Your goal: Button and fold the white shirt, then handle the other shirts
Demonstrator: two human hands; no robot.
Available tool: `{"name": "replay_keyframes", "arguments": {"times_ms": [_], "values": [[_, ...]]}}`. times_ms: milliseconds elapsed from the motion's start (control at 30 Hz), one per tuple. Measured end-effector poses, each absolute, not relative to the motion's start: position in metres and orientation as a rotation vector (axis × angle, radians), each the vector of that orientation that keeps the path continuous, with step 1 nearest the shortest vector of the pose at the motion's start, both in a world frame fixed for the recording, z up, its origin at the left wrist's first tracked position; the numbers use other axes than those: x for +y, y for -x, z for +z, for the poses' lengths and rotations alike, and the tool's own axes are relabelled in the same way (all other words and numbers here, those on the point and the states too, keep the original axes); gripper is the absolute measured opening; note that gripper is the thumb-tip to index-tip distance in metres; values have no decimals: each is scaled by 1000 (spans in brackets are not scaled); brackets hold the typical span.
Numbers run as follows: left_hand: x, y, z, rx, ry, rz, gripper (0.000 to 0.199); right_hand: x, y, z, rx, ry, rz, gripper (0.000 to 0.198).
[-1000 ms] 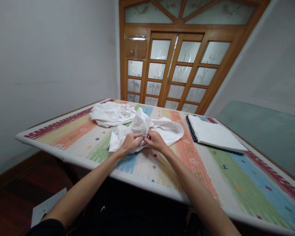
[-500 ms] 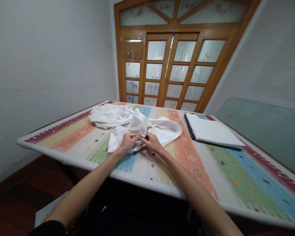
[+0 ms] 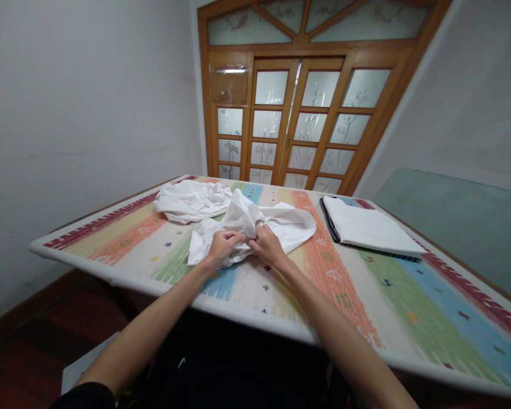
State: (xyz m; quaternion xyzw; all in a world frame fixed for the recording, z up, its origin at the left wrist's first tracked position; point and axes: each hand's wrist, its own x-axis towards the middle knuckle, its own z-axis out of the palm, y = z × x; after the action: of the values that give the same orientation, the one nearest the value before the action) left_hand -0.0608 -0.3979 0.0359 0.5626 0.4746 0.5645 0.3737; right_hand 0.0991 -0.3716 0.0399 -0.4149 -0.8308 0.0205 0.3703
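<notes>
Held cloth: A crumpled white cloth [image 3: 243, 211] is lying near the table's front edge, its middle rising in a peak and its right end spreading into a rounded flap.
Left hand: The left hand [image 3: 222, 247] is pinching the near side of this cloth, thumb and fingers closing on the fabric.
Right hand: The right hand [image 3: 266, 244] is clamping the same cloth just beside the left, its fingers curling into the gathered folds.
Second cloth: Another rumpled white cloth [image 3: 191, 201] is resting behind and to the left.
Folded stack: A flat white folded cloth [image 3: 368, 227] is lying well to the right, on a black-edged fabric [image 3: 330, 220].
Support: A striped, multicoloured tablecloth [image 3: 357, 284] is underlying all of these.
Background: Wood-framed glazed doors [image 3: 300, 116] are standing beyond the table.
</notes>
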Motion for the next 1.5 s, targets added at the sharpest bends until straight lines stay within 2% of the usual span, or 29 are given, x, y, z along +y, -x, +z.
{"name": "replay_keyframes", "arguments": {"times_ms": [233, 433, 633, 800, 933, 1033, 1100, 1167, 1233, 1367, 1433, 1500], "values": [[-412, 75, 54, 1368, -1900, 1360, 29, -351, -132, 60, -1729, 1245, 160, 20], [-383, 102, 80, 1378, -2591, 1245, 11, -329, -158, 92, -1657, 1341, -120, 21], [-346, 113, 115, 1499, -2864, 1377, 11, -294, -181, 117, -1619, 1561, -318, 18], [-320, 122, 129, 1571, -3003, 1411, 13, -269, -184, 130, -1528, 1585, -328, 18], [-301, 128, 134, 1610, -2896, 1474, 16, -252, -174, 147, -1370, 1457, -98, 15], [-293, 129, 139, 1473, -2783, 1590, 17, -248, -159, 156, -1297, 1207, 464, 16], [-292, 127, 143, 1378, -2720, 1659, 15, -249, -149, 155, -1328, 1042, 877, 24], [-292, 124, 146, 1353, -2683, 1686, 10, -253, -139, 147, -1458, 974, 1122, 32], [-295, 119, 147, 1335, -2784, 1586, 5, -255, -132, 134, -1588, 957, 1187, 36], [-299, 100, 140, 1062, -3152, 1001, 32, -247, -121, 103, -1717, 1009, 1109, 31], [-299, 90, 132, 1049, -3103, 884, 33, -241, -117, 89, -1726, 1080, 1076, 30], [-294, 82, 121, 1203, -2944, 886, 25, -235, -113, 75, -1741, 1085, 1088, 33]]}}
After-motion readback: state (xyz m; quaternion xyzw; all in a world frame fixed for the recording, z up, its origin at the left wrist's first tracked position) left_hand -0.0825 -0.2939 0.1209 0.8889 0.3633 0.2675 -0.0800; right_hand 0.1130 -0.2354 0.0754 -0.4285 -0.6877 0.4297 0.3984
